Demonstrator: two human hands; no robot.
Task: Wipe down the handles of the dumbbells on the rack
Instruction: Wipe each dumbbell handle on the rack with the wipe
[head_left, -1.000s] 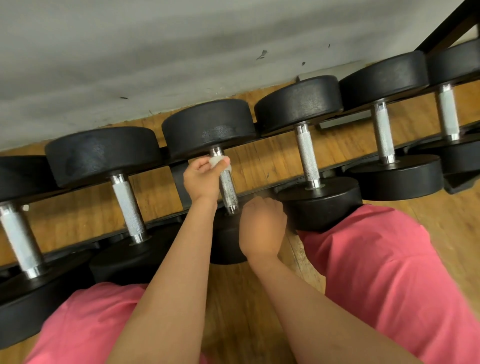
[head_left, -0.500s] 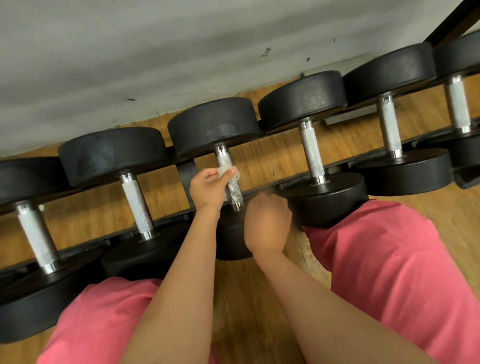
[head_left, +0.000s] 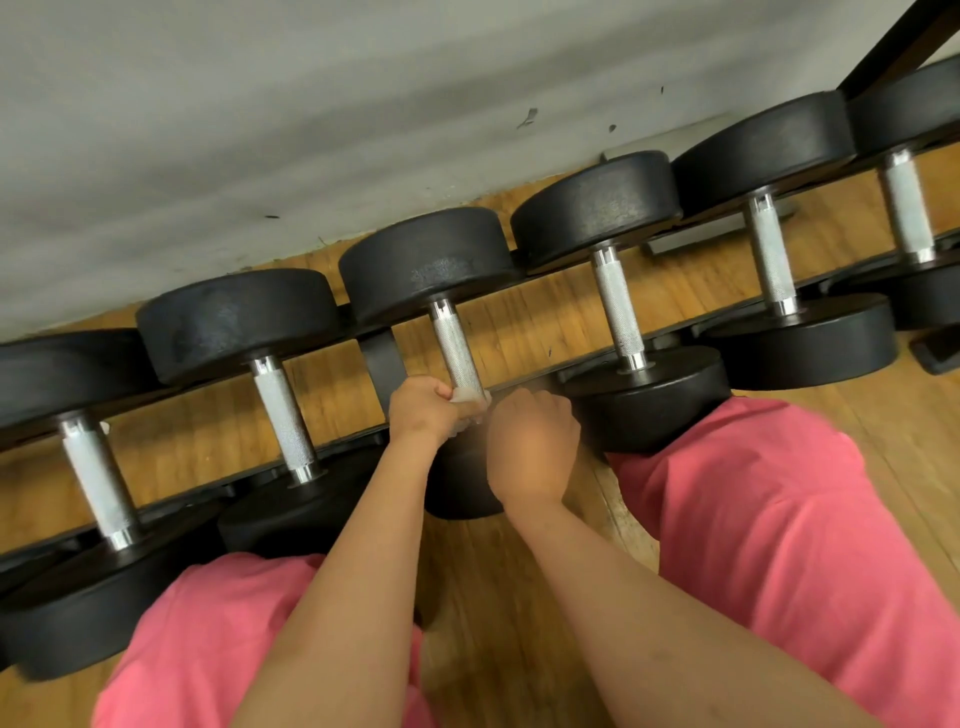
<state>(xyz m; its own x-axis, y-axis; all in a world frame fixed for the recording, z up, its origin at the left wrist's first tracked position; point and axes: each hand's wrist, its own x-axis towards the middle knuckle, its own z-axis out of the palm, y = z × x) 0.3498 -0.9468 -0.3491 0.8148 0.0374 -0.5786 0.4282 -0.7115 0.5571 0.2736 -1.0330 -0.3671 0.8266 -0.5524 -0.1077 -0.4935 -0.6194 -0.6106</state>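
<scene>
Several black dumbbells with knurled silver handles lie side by side on a low black rack. My left hand grips a white wipe wrapped round the near end of the middle dumbbell's handle. My right hand sits just to the right, fingers curled, resting on that dumbbell's near black head. What its fingers hold is hidden and the hand is blurred.
Neighbouring handles stand at the left and right. My knees in pink trousers press close to the near heads. A grey wall runs behind the rack, and a wooden floor lies under it.
My left hand has slid the wipe down the middle handle, from its far end by the upper head to its near end. My right hand has stayed by the near head.
</scene>
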